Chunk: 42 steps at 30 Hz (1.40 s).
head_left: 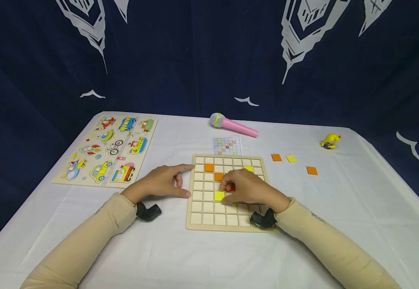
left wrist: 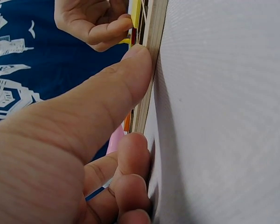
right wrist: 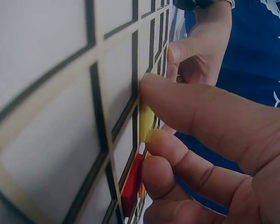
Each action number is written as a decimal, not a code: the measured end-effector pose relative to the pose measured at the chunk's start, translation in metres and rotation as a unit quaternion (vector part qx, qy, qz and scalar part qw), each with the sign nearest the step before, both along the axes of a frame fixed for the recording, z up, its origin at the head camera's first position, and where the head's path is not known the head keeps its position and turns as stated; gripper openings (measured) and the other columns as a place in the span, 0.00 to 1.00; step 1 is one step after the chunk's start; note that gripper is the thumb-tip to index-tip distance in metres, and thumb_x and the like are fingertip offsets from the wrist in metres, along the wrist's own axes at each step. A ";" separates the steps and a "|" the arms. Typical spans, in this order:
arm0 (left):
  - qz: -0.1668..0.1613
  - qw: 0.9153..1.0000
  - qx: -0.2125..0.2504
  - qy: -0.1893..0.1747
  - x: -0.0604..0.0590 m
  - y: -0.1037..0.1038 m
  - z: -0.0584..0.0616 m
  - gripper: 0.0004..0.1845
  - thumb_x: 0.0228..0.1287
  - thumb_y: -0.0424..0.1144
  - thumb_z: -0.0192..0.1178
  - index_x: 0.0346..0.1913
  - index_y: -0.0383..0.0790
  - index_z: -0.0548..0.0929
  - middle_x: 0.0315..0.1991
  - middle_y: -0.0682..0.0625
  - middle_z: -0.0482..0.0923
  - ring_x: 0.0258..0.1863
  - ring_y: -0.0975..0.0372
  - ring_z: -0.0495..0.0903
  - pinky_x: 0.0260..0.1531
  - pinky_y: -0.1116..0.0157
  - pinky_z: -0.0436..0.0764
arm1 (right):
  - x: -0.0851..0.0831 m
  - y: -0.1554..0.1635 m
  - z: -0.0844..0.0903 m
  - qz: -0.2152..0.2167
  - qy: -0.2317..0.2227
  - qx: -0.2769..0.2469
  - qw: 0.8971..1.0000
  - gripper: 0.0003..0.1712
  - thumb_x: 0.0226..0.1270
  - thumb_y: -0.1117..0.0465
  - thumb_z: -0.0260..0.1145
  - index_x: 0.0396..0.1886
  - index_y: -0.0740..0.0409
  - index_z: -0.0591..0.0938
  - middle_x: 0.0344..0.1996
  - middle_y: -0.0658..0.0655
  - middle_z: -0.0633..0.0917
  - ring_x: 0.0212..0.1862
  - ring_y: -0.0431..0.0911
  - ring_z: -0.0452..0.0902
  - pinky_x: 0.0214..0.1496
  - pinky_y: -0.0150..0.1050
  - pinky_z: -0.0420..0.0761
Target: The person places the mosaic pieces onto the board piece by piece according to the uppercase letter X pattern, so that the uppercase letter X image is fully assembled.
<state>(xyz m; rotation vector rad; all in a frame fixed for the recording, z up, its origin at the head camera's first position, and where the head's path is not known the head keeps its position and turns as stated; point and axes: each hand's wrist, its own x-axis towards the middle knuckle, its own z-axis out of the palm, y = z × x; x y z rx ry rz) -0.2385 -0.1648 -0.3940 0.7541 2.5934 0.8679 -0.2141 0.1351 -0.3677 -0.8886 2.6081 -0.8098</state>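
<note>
A wooden grid board point(head_left: 197, 224) lies on the table. In one of its squares is a yellow tile point(head_left: 219, 196). My right hand point(head_left: 247, 186) bends over the board and pinches this tile between thumb and index finger, seen close in the right wrist view at the tile's edges point(right wrist: 145, 122). Partly under that hand shows a red tile point(head_left: 232, 188). Orange tiles point(head_left: 209, 167) and another yellow tile point(head_left: 248, 168) sit higher on the grid. My left hand point(head_left: 162, 181) rests at the board's left side, thumb and index finger extended to its edge.
Loose orange point(head_left: 312, 171) and yellow tiles point(head_left: 291, 159) lie right of the board. Behind it are a printed pattern card point(head_left: 227, 145) and a pink toy microphone point(head_left: 236, 125). A vehicle puzzle board point(head_left: 113, 152) lies left; a yellow toy figure point(head_left: 330, 141) stands far right.
</note>
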 end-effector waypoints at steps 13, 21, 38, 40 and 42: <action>0.001 1.000 0.003 0.000 0.000 0.000 0.000 0.48 0.60 0.49 0.81 0.80 0.40 0.71 0.32 0.56 0.80 0.25 0.62 0.74 0.33 0.64 0.70 | -0.009 0.035 0.008 0.001 -0.028 -0.071 0.997 0.04 0.70 0.64 0.76 0.41 0.58 0.90 0.26 0.45 0.77 0.22 0.38 0.63 0.31 0.33 0.65; 0.000 1.000 0.000 -0.002 0.000 0.000 0.000 0.48 0.61 0.49 0.81 0.81 0.39 0.71 0.32 0.56 0.81 0.26 0.62 0.74 0.33 0.64 0.70 | -0.010 0.063 0.007 0.013 -0.026 -0.118 0.993 0.06 0.71 0.66 0.76 0.45 0.61 0.89 0.25 0.46 0.74 0.25 0.38 0.64 0.32 0.32 0.65; 0.001 1.000 -0.001 -0.001 0.000 0.000 -0.001 0.49 0.61 0.49 0.82 0.81 0.39 0.71 0.32 0.56 0.80 0.25 0.62 0.74 0.31 0.64 0.71 | -0.015 0.124 0.017 -0.033 0.053 -0.129 0.990 0.10 0.69 0.72 0.75 0.49 0.65 0.89 0.31 0.47 0.83 0.27 0.40 0.71 0.31 0.32 0.72; 0.003 1.000 0.000 -0.002 0.001 0.000 0.000 0.49 0.60 0.49 0.82 0.81 0.39 0.71 0.32 0.56 0.80 0.25 0.62 0.74 0.31 0.64 0.71 | -0.017 0.133 0.019 -0.038 0.054 -0.131 0.989 0.11 0.70 0.74 0.73 0.50 0.67 0.89 0.32 0.49 0.84 0.27 0.40 0.73 0.31 0.32 0.73; 0.004 1.000 0.000 -0.003 0.001 0.000 0.000 0.48 0.60 0.49 0.82 0.81 0.39 0.71 0.32 0.56 0.80 0.25 0.62 0.74 0.31 0.64 0.71 | -0.018 0.141 0.021 -0.051 0.052 -0.136 0.988 0.11 0.71 0.75 0.71 0.50 0.67 0.88 0.36 0.53 0.88 0.28 0.41 0.75 0.32 0.32 0.74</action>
